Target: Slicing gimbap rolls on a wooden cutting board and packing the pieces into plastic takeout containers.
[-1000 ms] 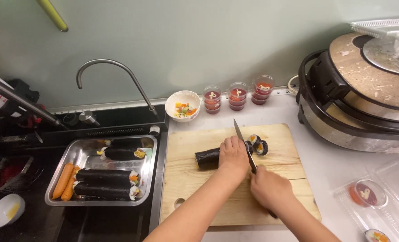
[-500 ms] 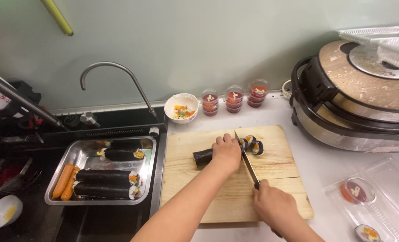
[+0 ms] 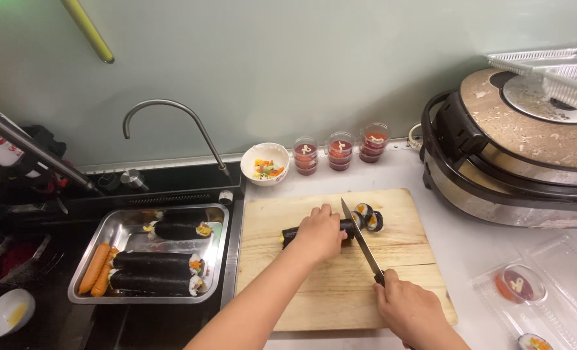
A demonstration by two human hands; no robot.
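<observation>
Over on the far left there's a small white bowl (image 3: 7,312) sitting low in the dark sink area, then a shiny rectangular steel tray (image 3: 125,228) holding three dark seaweed rolls and a couple of smooth orange carrots (image 3: 97,268) along its left edge. A curved metal faucet (image 3: 171,126) arches up behind it against a plain pale green wall. Next comes a pale wooden cutting board (image 3: 340,291), grain showing, lying flat on a white counter. The left hand (image 3: 319,233) is curled down over the seaweed roll (image 3: 291,234) in the middle of the board, fingers closed on top of it and pinning it. Just right of those fingers the long knife (image 3: 358,234) angles down at the roll's end, and two cut slices (image 3: 369,218) lie right past the blade. The right hand (image 3: 410,310) is wrapped tight around the knife handle near the board's front edge. Behind the board sit a white bowl of chopped veg (image 3: 265,163) and three little clear sauce cups (image 3: 340,150). Far right is a big round cooker (image 3: 515,162), its lid looking smeared.
</observation>
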